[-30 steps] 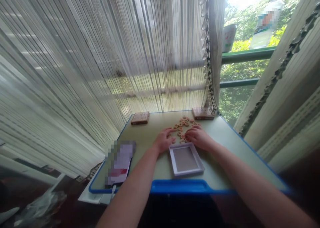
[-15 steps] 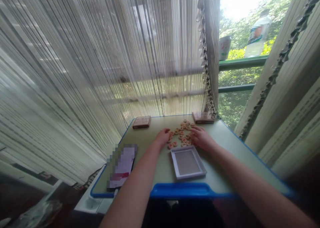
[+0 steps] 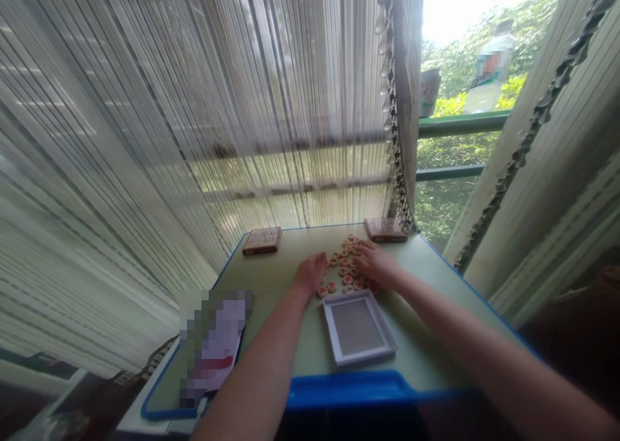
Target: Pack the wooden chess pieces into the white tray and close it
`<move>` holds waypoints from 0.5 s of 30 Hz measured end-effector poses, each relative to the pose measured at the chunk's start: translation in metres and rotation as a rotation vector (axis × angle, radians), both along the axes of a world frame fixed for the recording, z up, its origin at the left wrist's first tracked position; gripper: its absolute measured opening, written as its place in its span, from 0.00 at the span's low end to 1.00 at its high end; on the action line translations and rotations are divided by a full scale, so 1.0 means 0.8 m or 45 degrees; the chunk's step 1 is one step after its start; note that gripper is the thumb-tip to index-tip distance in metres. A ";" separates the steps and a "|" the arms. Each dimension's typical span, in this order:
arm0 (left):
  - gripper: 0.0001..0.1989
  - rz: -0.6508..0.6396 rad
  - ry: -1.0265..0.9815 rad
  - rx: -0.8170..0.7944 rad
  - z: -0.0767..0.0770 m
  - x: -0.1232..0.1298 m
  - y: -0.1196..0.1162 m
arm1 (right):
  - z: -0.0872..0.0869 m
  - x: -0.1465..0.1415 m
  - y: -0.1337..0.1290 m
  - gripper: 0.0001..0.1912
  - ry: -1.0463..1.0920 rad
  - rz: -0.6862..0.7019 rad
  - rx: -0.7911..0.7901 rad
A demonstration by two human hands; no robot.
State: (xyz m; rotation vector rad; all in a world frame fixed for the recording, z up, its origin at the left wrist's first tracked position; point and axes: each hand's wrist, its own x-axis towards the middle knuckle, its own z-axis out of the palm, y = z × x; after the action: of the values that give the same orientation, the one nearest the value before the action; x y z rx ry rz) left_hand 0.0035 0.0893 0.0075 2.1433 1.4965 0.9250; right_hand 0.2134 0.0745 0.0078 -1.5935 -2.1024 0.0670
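Several round Chinese chess pieces [image 3: 345,271] with red and dark markings lie in a loose cluster on the table. At the cluster's left side, my left hand [image 3: 310,273] rests on edge with its fingers stretched out together, close to the pieces. Over the right side, my right hand [image 3: 376,263] lies low with fingers extended, touching or covering some of them. Neither hand shows a piece gripped in it. Just in front of the pieces sits a shallow white box tray [image 3: 330,330], with nothing visible inside.
A pale table [image 3: 290,350] with a blue rim carries two flat brown boxes, the left box [image 3: 262,240] and the right box [image 3: 386,229], at its back corners. A partly blurred phone [image 3: 220,338] lies at left. String curtains [image 3: 290,105] hang behind.
My right hand has moved left over the pieces, its fingers reaching further across them. My left hand stays at the left side. The whole view has shifted slightly.
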 end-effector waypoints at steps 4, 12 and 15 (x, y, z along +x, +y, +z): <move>0.26 0.056 -0.052 -0.033 -0.002 0.000 0.006 | 0.008 -0.003 0.055 0.27 -0.135 0.036 -0.067; 0.25 0.170 -0.233 -0.035 -0.007 -0.005 0.015 | 0.001 -0.063 0.093 0.24 -0.152 0.311 -0.302; 0.22 0.260 -0.251 0.007 -0.007 -0.009 0.021 | 0.012 -0.084 0.082 0.19 -0.111 0.410 -0.306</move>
State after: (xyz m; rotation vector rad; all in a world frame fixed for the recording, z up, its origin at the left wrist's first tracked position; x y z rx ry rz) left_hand -0.0034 0.1059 0.0023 1.8648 1.6331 1.1736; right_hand 0.1462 0.1401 0.0176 -1.3897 -2.4800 0.3787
